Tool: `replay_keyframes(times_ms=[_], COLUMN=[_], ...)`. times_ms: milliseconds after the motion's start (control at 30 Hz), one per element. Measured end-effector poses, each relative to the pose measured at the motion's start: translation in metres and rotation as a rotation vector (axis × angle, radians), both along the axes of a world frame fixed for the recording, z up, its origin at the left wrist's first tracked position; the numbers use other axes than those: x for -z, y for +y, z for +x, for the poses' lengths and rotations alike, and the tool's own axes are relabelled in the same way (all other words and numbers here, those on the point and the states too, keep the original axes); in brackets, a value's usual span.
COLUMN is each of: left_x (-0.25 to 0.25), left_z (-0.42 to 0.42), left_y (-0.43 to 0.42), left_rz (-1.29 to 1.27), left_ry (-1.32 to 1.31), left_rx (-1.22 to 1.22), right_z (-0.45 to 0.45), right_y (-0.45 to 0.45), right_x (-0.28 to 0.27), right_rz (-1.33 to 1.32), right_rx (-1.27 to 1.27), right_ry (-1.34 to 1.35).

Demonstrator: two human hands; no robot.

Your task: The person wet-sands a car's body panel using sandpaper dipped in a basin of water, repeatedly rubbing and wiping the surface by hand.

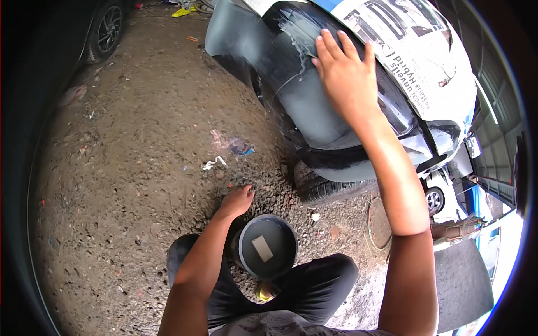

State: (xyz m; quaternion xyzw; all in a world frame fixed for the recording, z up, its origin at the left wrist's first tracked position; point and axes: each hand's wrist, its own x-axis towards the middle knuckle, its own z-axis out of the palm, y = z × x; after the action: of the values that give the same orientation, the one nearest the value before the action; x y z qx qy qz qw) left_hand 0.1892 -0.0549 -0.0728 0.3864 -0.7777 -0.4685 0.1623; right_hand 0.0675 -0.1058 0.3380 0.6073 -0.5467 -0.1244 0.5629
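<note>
My right hand (346, 73) lies flat with its fingers spread on the car's dark bumper (286, 61), beside a wet, whitish smear (302, 32). Whether anything is under the palm is hidden. Grey patches cover parts of the bumper. My left hand (238, 200) is curled closed above the gravel, just beyond the rim of a bucket (242, 246); what its fingers hold, if anything, does not show. A pale rectangular block (262, 248) lies in the grey liquid in the bucket, which stands between my knees.
Newspaper (412, 61) covers the car above the bumper, and a tire (330, 187) shows below it. Another car's wheel (109, 29) stands at upper left. Scraps of cloth (241, 147) and white litter (215, 163) lie on the stony ground. A dark panel (462, 285) is at right.
</note>
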Motion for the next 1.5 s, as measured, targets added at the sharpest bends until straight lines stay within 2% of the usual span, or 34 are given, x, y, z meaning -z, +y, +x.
replay_keyframes(times_ms=[100, 200, 267, 333, 433, 500, 567, 633, 700, 733, 767, 833, 900, 967, 1000, 1033, 1100, 1200, 1333, 1500], left_x=[0.02, 0.026, 0.044, 0.096, 0.044, 0.037, 0.001, -0.024, -0.084, -0.144, -0.183, -0.25, -0.305, -0.339, -0.348, -0.356, -0.355, -0.349, -0.332, -0.323], left_z=[-0.002, -0.002, -0.005, -0.02, -0.001, 0.001, 0.015, 0.013, 0.016, 0.021, 0.02, 0.009, -0.006, -0.021, -0.029, -0.038, -0.058, -0.067, -0.08, -0.092], left_y=[0.0, -0.003, -0.008, -0.018, -0.019, -0.021, -0.017, -0.022, -0.031, -0.042, -0.06, -0.105, -0.152, -0.2, -0.221, -0.23, -0.228, -0.181, -0.125, -0.088], left_rz=[-0.023, -0.015, 0.001, 0.019, 0.038, 0.063, 0.152, -0.042, -0.309, -0.469, -0.531, -0.824, -0.921, -0.938, -0.951, -0.856, -0.898, -1.032, -1.28, -1.303], left_ry=[0.009, -0.048, -0.04, 0.045, -0.043, 0.009, 0.096, 0.367, 0.56, 0.614, 0.638, 0.745, 0.756, 0.66, 0.638, 0.722, 0.752, 0.771, 0.739, 0.669], left_rx=[-0.024, -0.024, -0.031, -0.067, -0.068, -0.066, -0.099, -0.226, -0.306, -0.318, -0.326, -0.365, -0.41, -0.367, -0.322, -0.296, -0.358, -0.317, -0.315, -0.299], right_z=[0.014, 0.014, 0.011, 0.0, -0.029, -0.048, -0.074, -0.084, -0.074, -0.065, -0.052, -0.044, -0.04, -0.054, -0.053, -0.053, -0.058, -0.066, -0.077, -0.083], right_y=[-0.06, -0.092, -0.056, -0.005, 0.069, 0.106, 0.135, 0.167, 0.192, 0.199, 0.208, 0.218, 0.226, 0.245, 0.251, 0.255, 0.258, 0.266, 0.267, 0.263], right_x=[-0.003, 0.0, -0.003, -0.001, 0.008, 0.016, 0.029, 0.047, 0.076, 0.094, 0.109, 0.154, 0.19, 0.215, 0.218, 0.215, 0.211, 0.207, 0.197, 0.202], right_rz=[-0.029, 0.045, -0.002, -0.028, -0.03, -0.042, -0.086, -0.045, 0.026, 0.077, 0.169, 0.297, 0.362, 0.677, 0.723, 0.773, 0.835, 0.838, 0.971, 0.985], right_rx=[0.043, -0.035, -0.002, -0.032, -0.158, -0.081, -0.034, -0.064, -0.163, -0.205, -0.199, -0.213, -0.186, -0.109, -0.123, -0.143, -0.186, -0.194, 0.009, -0.023], right_ry=[0.0, -0.118, -0.049, -0.056, -0.156, -0.201, -0.299, -0.476, -0.63, -0.713, -0.801, -0.95, -1.129, -1.214, -1.264, -1.304, -1.357, -1.512, -1.603, -1.575])
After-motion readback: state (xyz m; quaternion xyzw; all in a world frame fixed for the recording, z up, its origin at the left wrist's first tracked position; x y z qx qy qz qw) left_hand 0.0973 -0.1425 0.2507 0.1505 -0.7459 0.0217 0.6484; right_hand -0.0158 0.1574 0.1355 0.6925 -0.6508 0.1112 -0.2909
